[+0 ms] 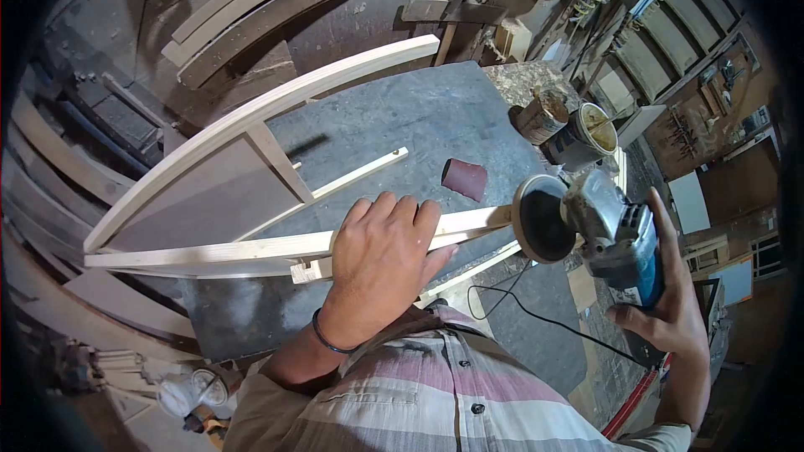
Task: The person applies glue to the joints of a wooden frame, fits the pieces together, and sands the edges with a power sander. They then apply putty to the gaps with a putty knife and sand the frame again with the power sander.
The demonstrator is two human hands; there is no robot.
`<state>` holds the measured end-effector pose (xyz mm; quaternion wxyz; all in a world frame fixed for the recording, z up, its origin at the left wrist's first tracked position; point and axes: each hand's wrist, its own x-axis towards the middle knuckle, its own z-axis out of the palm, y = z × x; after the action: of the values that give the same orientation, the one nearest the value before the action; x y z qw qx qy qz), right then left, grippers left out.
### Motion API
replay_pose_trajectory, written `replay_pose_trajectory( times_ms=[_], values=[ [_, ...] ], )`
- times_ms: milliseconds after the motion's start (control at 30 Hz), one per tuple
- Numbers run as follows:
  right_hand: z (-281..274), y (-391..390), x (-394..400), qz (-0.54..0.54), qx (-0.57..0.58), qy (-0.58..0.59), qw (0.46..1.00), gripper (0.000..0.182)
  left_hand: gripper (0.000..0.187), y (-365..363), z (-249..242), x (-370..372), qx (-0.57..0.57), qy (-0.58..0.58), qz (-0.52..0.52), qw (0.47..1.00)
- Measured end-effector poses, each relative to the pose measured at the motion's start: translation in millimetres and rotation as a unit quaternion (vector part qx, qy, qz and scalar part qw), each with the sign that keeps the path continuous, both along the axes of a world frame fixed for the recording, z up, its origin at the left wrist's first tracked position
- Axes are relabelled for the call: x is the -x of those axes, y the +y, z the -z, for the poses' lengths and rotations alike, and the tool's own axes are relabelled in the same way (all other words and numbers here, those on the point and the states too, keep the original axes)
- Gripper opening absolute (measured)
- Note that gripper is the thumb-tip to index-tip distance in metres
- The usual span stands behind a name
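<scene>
My left hand [381, 255], with a dark band at the wrist, is closed over the straight rail [213, 251] of a pale wooden frame. A long curved rail [276, 100] and a thin panel [201, 192] belong to the same frame. In my right hand [674, 305] is a blue and silver angle grinder [615, 230]. Its round sanding disc [543, 218] is turned toward the rail's right end and seems to meet it; actual contact is hard to tell. A curled piece of maroon sandpaper [465, 179] lies just beyond the rail.
Under the frame is a grey-topped workbench [360, 113]. Two used tins, a rusty one [540, 117] and an open bucket [593, 132], stand near the grinder. A black cord [553, 325] loops close to my body. Curved wooden pieces [260, 25] lie on the far side.
</scene>
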<state>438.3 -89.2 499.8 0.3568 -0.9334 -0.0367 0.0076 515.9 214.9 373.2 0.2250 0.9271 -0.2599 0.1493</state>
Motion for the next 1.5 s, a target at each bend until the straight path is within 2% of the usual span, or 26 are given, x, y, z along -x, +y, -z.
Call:
replay_pose_trajectory(
  times_ms=[100, 300, 533, 800, 1133, 1500],
  values=[
    [-4.6, 0.7, -5.6, -0.048, 0.055, -0.002, 0.997, 0.120, 0.039, 0.3, -1.1, 0.3, 0.003, 0.000, 0.002, 1.000],
    [-13.9, 5.7, -11.3, -0.054, 0.102, 0.024, 0.993, 0.122, 0.040, -0.5, -3.5, 1.0, -0.006, 0.014, -0.001, 1.000],
    [-12.9, 0.7, -15.1, -0.059, 0.087, 0.029, 0.994, 0.125, 0.040, -0.7, -1.7, 0.4, -0.004, 0.009, -0.001, 1.000],
    [-16.8, 3.4, -17.2, -0.085, 0.109, 0.024, 0.990, 0.120, 0.041, -1.0, -3.1, -0.8, -0.010, 0.019, 0.000, 1.000],
    [-16.5, 0.0, -18.8, -0.069, 0.106, 0.030, 0.991, 0.122, 0.040, -0.8, -1.1, -0.3, -0.010, 0.014, 0.000, 1.000],
    [-12.7, -18.1, -14.7, -0.064, 0.096, -0.017, 0.993, 0.123, 0.044, -1.4, 1.4, -1.4, -0.006, -0.007, -0.003, 1.000]
  ],
)
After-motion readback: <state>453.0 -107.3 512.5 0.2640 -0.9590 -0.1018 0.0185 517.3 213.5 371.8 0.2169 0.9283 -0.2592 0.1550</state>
